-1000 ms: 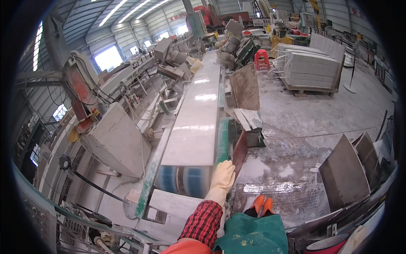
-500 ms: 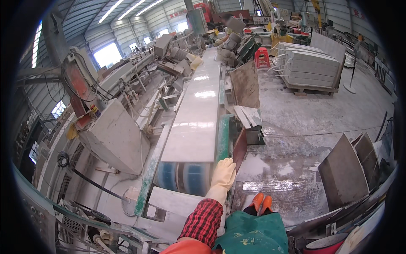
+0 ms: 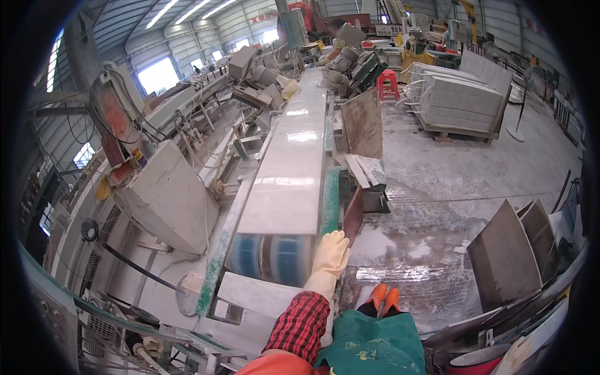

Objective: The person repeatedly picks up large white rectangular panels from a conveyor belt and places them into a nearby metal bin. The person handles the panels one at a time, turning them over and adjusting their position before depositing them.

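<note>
My left hand (image 3: 330,255), in a pale cream rubber glove under a red-and-black checked sleeve, rests on the near end of a conveyor's green side rail (image 3: 331,203). Its fingers lie forward over the rail, with nothing held that I can see. Just left of the hand, a long glossy white stone slab (image 3: 281,200) lies flat along the conveyor. The slab's near edge sits over a blue roller (image 3: 289,257), apart from my fingers. My right hand is out of view.
A tilted pale stone block (image 3: 169,194) stands left of the line. Brown boards (image 3: 503,256) lean at the right. Farther back are a red stool (image 3: 387,85) and strapped white slabs (image 3: 459,97) on a pallet. Another person (image 3: 344,39) stands among machines at the far end.
The view has shifted slightly. My left hand stays on the rail, and the white slab keeps nearly the same place over the roller.
</note>
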{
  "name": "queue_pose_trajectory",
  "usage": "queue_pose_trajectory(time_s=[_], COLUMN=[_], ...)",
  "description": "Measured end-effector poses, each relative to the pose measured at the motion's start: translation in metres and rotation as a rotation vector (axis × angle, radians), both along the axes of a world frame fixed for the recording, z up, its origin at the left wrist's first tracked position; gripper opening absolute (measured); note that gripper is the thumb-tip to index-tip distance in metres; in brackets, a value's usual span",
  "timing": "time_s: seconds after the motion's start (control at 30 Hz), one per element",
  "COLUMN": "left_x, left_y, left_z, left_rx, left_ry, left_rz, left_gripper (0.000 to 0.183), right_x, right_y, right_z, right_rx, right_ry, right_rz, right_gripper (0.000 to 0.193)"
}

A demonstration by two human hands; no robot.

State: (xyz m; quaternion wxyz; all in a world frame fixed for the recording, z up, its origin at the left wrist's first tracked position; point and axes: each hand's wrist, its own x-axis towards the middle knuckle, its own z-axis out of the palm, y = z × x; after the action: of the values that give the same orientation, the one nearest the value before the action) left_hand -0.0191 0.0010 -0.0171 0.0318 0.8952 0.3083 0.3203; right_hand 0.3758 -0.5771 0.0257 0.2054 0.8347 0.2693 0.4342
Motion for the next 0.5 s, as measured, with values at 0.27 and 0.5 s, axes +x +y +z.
queue_pose_trajectory(time_s=[0.27,0.5], left_x=[-0.003,-0.002], left_y=[0.002,0.001], left_z=[-0.006,-0.002], left_rx=[0.011,-0.004], left_ry=[-0.026,-0.057], left_rz=[0.012,-0.006], left_gripper=[0.019,0.019], right_x=[-0.008,-0.005], right_y=[0.005,0.006], right_z=[-0.001,-0.007], right_rx=[0.133,0.061], right_ry=[0.018,0.473], right_rz=[0.022,-0.445], right_gripper=[0.046,0.054])
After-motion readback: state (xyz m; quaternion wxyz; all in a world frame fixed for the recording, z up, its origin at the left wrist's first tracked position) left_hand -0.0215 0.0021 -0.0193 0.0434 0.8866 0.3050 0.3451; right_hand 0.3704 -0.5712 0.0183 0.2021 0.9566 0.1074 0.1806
